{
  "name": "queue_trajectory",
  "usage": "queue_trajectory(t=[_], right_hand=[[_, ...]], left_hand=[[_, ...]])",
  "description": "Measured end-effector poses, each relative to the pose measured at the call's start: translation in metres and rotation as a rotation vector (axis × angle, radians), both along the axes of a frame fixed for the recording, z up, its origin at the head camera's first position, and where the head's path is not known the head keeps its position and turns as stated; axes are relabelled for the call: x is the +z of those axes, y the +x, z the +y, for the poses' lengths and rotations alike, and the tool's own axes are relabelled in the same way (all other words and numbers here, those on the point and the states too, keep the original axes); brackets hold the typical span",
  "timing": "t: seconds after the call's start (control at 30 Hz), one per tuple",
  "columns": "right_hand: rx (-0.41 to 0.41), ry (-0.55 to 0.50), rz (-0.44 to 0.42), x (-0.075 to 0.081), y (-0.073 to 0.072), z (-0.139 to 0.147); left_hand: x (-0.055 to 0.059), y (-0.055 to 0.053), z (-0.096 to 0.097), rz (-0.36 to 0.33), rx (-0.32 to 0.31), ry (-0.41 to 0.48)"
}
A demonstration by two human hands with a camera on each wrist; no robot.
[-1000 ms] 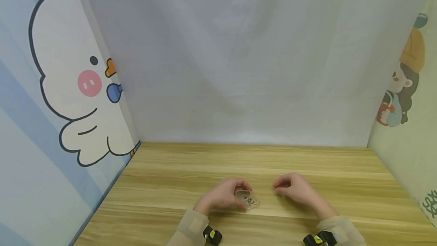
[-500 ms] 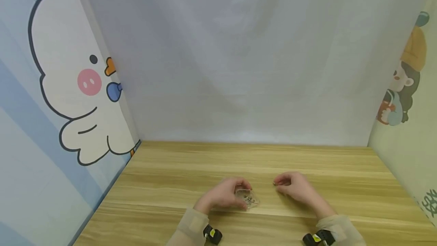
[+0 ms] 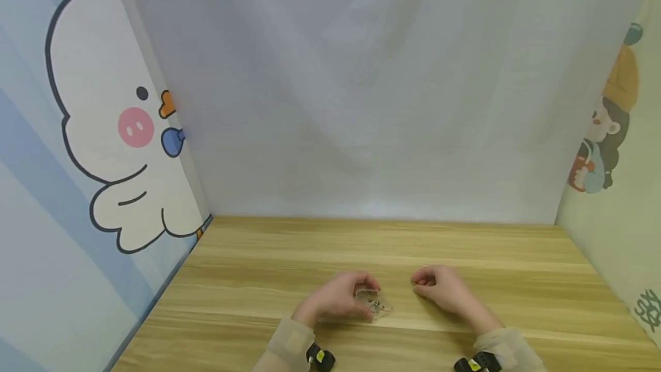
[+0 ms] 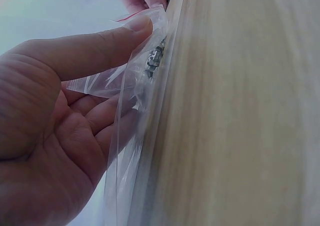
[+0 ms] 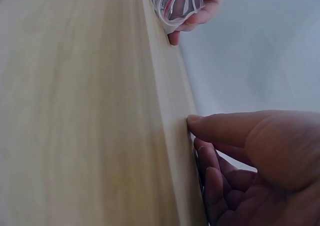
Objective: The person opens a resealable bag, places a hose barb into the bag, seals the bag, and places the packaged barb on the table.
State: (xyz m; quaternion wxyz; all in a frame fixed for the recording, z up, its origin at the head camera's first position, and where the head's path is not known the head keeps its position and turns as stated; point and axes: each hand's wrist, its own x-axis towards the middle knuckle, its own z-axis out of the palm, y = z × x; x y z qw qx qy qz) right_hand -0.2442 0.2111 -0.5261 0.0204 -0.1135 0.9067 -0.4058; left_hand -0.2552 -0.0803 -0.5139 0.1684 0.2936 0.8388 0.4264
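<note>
A clear plastic zip bag (image 3: 382,310) with a red line along its mouth lies low over the table, its mouth spread. Several small metal pieces (image 4: 154,61) sit inside it, too small and blurred to tell their kind. My left hand (image 3: 338,295) holds the bag, thumb on one side and fingers on the other. Just right of the bag, my right hand (image 3: 446,290) pinches a tiny shiny metal piece (image 3: 413,283) between thumb and forefinger, close to the tabletop. In the right wrist view, this piece is hidden behind the fingertips.
The wood-grain table (image 3: 289,240) extends beyond both hands to a pale grey curtain (image 3: 361,102). A cartoon-printed panel (image 3: 103,131) stands at the left, another printed panel (image 3: 609,217) at the right. Small black cameras (image 3: 321,356) are worn on both wrists.
The tiny metal piece shows at my right fingertips from half a second ago on. My right hand has shifted slightly left. My left hand keeps the bag nearly still.
</note>
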Motion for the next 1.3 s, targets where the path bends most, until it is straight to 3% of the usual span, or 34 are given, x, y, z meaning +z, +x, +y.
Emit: queue_trajectory(t=[0.7, 1.3], right_hand=[[0.030, 0.110, 0.053, 0.010, 0.006, -0.004], [0.114, 0.065, 0.052, 0.013, 0.007, -0.006]], left_hand=[[0.001, 0.000, 0.002, -0.008, -0.005, 0.009], [0.000, -0.002, 0.002, 0.000, -0.009, -0.002]])
